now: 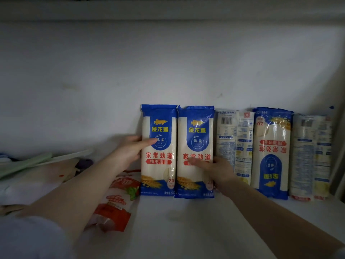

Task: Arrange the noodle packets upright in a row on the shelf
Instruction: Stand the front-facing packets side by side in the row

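My left hand [130,148] grips the nine-o'clock packet [158,150], right hand [214,168] pressing flat on its neighbour [195,152] (I'd square both bases).

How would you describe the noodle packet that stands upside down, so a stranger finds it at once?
Look along the row of packets against the shelf's back wall. The upside-down packet is second from the right end. It alone shows its blue front with inverted red letters, between two pale packets turned backwards.
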A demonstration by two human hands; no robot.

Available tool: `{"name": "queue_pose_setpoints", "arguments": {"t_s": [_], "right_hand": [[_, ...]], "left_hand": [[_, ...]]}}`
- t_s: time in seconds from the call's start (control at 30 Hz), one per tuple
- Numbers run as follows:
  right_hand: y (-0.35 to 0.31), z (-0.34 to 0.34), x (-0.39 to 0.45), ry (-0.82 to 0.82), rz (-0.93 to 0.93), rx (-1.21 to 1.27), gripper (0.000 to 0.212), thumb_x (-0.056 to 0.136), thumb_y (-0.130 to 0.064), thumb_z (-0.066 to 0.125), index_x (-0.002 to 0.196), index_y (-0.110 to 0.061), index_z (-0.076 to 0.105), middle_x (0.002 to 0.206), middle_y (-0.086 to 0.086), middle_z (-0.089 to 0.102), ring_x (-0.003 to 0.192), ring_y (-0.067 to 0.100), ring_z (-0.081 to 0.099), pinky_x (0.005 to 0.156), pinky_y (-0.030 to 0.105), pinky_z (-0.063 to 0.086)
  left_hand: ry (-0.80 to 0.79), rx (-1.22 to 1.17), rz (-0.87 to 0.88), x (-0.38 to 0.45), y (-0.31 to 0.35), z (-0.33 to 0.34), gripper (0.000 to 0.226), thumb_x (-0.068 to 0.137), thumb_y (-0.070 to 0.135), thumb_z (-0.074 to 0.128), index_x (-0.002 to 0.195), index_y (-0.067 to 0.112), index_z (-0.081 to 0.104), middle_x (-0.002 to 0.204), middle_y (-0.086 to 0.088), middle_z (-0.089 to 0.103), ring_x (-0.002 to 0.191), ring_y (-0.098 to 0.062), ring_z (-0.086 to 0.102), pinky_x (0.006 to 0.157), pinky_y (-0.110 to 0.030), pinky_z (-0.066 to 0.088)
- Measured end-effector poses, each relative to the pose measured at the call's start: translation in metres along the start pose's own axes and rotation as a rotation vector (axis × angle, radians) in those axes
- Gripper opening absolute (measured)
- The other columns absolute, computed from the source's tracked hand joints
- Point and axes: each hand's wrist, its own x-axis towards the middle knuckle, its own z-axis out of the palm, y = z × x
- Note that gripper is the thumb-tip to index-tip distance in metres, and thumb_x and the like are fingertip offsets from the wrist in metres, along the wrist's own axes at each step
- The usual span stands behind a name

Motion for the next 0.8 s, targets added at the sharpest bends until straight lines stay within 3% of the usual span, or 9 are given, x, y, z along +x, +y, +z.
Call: {"name": "queue_pose_setpoints", "arguments": {"t_s": [0.1, 0.2, 0.33, 0.47, 0.63, 0.7, 0.73, 0.8], "right_hand": [[-0.007, 0.005, 0.004, 0.107, 0.013, 0.008, 0.03, 0.068, -0.024, 0.084, 0.09, -0.016, 0.066, 0.096, 0.002, 0.073, 0.091, 0.024, 0.07, 0.082, 0.046, 0.058], [-0.008, 0.007, 0.004, 0.148, 0.003, -0.024, 0.027, 0.068, -0.026, 0.084, 0.085, -0.019, 0.065, 0.099, 0.003, 0.072, 0.092, 0.023, 0.069, 0.083, 0.045, 0.058], [-0.002, 0.003, -0.011, -0.007, 0.042, -0.155, 0.038, 0.065, -0.029, 0.086, 0.094, -0.018, 0.065, 0.096, 0.001, 0.072, 0.074, 0.012, 0.065, 0.059, 0.027, 0.054], [0.017, 0.003, -0.021, -0.018, 0.056, -0.307, 0.057, 0.059, -0.016, 0.089, 0.108, -0.016, 0.061, 0.102, -0.003, 0.066, 0.096, 0.014, 0.06, 0.08, 0.028, 0.051], [0.019, 0.003, -0.018, 0.008, 0.048, -0.266, 0.062, 0.059, -0.013, 0.089, 0.113, -0.013, 0.059, 0.101, -0.004, 0.063, 0.099, 0.016, 0.058, 0.085, 0.03, 0.05], [0.019, 0.004, -0.018, 0.018, 0.05, -0.272, 0.064, 0.059, -0.015, 0.089, 0.115, -0.012, 0.059, 0.109, -0.001, 0.065, 0.103, 0.018, 0.059, 0.087, 0.032, 0.05], [0.019, 0.004, -0.019, 0.023, 0.053, -0.283, 0.064, 0.06, -0.016, 0.089, 0.116, -0.012, 0.058, 0.113, 0.0, 0.065, 0.104, 0.018, 0.059, 0.088, 0.032, 0.051], [0.017, 0.0, -0.024, 0.007, 0.039, -0.336, 0.066, 0.062, -0.024, 0.088, 0.118, -0.014, 0.056, 0.117, -0.001, 0.064, 0.106, 0.017, 0.058, 0.088, 0.031, 0.05]], "left_hand": [[0.09, -0.008, -0.005, 0.003, 0.0, 0.008, 0.017, 0.079, 0.022, 0.072, 0.093, 0.016, 0.064, 0.092, -0.005, 0.074, 0.087, -0.021, 0.07, 0.079, -0.038, 0.055], [0.099, -0.034, -0.038, 0.001, -0.007, 0.01, 0.019, 0.08, 0.028, 0.071, 0.094, 0.017, 0.064, 0.089, -0.004, 0.074, 0.087, -0.021, 0.07, 0.081, -0.039, 0.054], [-0.05, 0.305, -0.127, -0.002, -0.022, 0.002, 0.032, 0.077, 0.029, 0.074, 0.104, 0.017, 0.064, 0.1, -0.002, 0.073, 0.094, -0.02, 0.068, 0.091, -0.042, 0.052], [-0.123, 0.407, -0.182, -0.006, -0.035, -0.003, 0.044, 0.071, 0.025, 0.079, 0.111, 0.014, 0.064, 0.106, -0.003, 0.072, 0.098, -0.021, 0.068, 0.096, -0.046, 0.05], [-0.073, 0.411, -0.175, -0.004, -0.037, 0.002, 0.034, 0.075, 0.024, 0.076, 0.105, 0.015, 0.063, 0.109, -0.006, 0.07, 0.095, -0.021, 0.066, 0.09, -0.04, 0.052], [0.041, 0.601, -0.142, -0.012, -0.032, 0.003, 0.039, 0.073, 0.037, 0.076, 0.1, 0.014, 0.06, 0.107, -0.004, 0.068, 0.089, -0.018, 0.064, 0.081, -0.035, 0.053], [0.175, 0.74, -0.07, -0.019, -0.027, 0.003, 0.048, 0.071, 0.046, 0.075, 0.1, 0.013, 0.057, 0.105, -0.004, 0.065, 0.088, -0.016, 0.062, 0.077, -0.033, 0.053], [0.474, 0.965, 0.288, -0.036, -0.016, 0.01, 0.055, 0.074, 0.051, 0.07, 0.105, 0.009, 0.051, 0.105, -0.003, 0.055, 0.093, -0.014, 0.054, 0.074, -0.026, 0.047]]}}
